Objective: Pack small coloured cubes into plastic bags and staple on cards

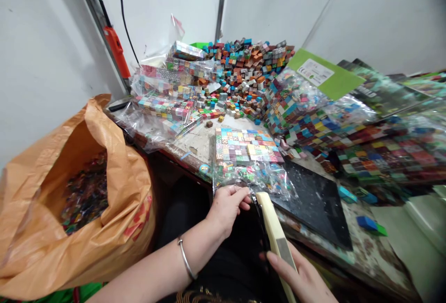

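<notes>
The clear bag (256,177) of colourful blocks (232,145) lay at the near edge of the worktable (198,144), its loose plastic end toward the person. Taking the bag as the dial's centre, the left hand (226,206) was at seven o'clock, thumb and fingers drawn narrow in a pinch on that near end. At five o'clock the right hand (301,270) held a long cream tool, apparently a stapler (275,231), with the thumb along its side; the other fingers were mostly hidden. Its tip stood just beside the left fingertips, but whether it bit on the plastic, I could not tell.

Good work here seemed to call for plastic gathered flat and taut, the stapler's nose square to the fold and clear of the blocks, and the left fingertips kept back from its mouth before any squeeze.

A dark panel (313,205) lay at four o'clock, partly under the bag. Stacked packs (362,149) rose at two, with a green card (317,73) at one. A heap of loose blocks (244,73) filled twelve, and more packs (167,103) leaned at ten to eleven. Farther out, an orange sack (132,173) gaped at nine, and an orange-handled tool (116,52) hung at ten.
</notes>
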Tool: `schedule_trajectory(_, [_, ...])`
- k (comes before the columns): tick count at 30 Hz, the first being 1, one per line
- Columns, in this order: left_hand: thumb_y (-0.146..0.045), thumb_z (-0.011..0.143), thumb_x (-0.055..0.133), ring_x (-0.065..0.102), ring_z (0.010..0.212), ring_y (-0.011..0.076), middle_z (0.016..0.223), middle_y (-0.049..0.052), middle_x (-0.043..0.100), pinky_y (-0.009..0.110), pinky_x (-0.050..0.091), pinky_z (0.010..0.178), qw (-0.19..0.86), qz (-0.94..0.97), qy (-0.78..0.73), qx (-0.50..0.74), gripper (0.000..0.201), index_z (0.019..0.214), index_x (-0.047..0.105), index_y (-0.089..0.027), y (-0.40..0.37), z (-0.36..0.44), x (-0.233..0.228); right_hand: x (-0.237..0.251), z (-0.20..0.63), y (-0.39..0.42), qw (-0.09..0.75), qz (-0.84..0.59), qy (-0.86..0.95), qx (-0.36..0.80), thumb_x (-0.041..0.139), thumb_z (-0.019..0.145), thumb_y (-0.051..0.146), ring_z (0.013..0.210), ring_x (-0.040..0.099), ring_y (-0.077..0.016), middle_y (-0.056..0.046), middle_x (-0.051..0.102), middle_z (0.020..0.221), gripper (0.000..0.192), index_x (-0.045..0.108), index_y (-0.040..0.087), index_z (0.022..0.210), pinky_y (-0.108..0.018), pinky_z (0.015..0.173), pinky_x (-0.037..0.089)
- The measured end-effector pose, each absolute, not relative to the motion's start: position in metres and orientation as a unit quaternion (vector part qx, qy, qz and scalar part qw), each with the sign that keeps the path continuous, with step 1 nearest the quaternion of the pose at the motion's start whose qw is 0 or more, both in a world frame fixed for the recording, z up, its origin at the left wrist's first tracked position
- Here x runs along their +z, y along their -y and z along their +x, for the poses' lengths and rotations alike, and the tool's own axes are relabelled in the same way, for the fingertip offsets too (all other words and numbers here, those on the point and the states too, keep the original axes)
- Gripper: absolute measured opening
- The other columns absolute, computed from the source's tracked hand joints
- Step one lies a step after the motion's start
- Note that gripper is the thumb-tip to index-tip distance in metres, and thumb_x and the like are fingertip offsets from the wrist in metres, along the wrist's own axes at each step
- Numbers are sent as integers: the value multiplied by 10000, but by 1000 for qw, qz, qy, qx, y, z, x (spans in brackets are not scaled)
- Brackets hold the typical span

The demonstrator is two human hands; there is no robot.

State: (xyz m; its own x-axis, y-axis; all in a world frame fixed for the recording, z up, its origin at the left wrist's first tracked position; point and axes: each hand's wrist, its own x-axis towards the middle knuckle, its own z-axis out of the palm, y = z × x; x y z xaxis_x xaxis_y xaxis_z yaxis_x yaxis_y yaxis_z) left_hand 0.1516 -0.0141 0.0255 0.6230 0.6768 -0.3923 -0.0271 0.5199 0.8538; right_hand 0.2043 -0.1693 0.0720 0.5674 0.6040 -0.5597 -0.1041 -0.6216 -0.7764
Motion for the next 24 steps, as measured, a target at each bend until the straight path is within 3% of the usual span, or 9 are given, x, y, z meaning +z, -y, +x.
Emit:
schedule_trajectory(5, [-332,691,575,472,483,58,602,6,577,169,258,424,781,451,-370,221,218,619,582,-126,14,151,27,68,208,167,412,-774,165,451,556,709,510,1108,474,-221,-21,606,1109,471,557,235,1091,-255,935,360])
schedule_trajectory(15, [-302,694,568,463,473,66,559,-6,562,185,282,448,771,469,-361,236,195,609,602,-130,14,151,26,68,200,158,430,-770,165,442,539,703,538,961,548,-236,-15,651,868,561,499,225,1166,-282,802,426])
schedule_trajectory(24, [-310,695,576,463,469,65,546,-5,560,183,300,454,774,465,-361,235,213,583,593,-129,14,151,28,64,207,157,420,-741,179,493,532,725,527,896,548,-221,-28,628,904,488,544,207,1093,-281,754,427])
